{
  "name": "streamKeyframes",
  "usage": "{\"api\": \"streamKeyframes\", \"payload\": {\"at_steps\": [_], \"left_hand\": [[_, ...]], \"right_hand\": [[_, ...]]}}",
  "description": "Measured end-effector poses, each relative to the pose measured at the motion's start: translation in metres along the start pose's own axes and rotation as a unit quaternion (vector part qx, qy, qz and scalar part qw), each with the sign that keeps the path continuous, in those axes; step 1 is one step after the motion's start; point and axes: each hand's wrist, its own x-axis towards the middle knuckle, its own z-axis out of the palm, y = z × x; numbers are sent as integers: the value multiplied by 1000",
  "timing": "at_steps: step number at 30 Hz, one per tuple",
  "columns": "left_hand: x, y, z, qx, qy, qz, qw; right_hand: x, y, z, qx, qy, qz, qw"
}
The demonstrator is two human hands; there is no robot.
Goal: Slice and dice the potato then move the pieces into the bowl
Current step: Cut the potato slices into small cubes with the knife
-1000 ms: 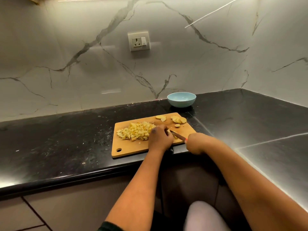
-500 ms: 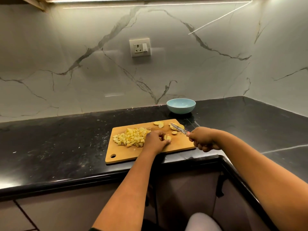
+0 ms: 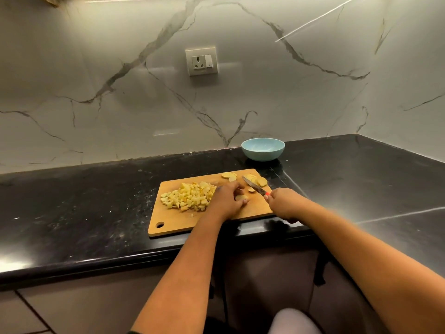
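Note:
A wooden cutting board (image 3: 258, 208) lies on the black counter. A pile of diced potato (image 3: 189, 195) covers its left half. Several potato slices (image 3: 228, 175) lie along the far edge, more at the far right corner (image 3: 261, 181). My left hand (image 3: 227, 197) rests on the board's middle and pinches a potato slice (image 3: 240, 197) with thumb and fingertips. My right hand (image 3: 285, 201) grips a knife (image 3: 254, 186) by its red handle, blade pointing away to the upper left above the board. A light blue bowl (image 3: 263, 149) stands behind the board, and it looks empty.
The black counter (image 3: 96, 201) runs left and turns a corner to the right. A marble wall with a socket (image 3: 201, 61) stands behind. The counter's front edge is just below the board.
The knife has lifted from between my hands and now points toward the far slices. My left hand has shifted slightly and holds a slice in the board's middle.

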Motion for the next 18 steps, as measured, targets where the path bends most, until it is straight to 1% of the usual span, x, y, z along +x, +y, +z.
{"api": "streamKeyframes", "payload": {"at_steps": [2,5,7,11,14,18], "left_hand": [[-1,-6,-7,-42,-23,4,999],[-3,-11,-9,-65,-12,8,998],[-6,-13,-7,-50,16,6,999],[-11,-16,-4,-6,70,5,998],[-11,-15,-3,26,67,19,997],[-10,-13,-2,41,63,35,997]], "right_hand": [[-1,-5,6,-28,18,-2,999],[-2,-13,14,-71,13,1,997],[-1,-16,22,-111,-7,8,994],[-1,-17,31,-147,-16,15,989],[-4,-21,35,-158,-21,13,987],[-4,-27,38,-152,-26,11,988]]}}
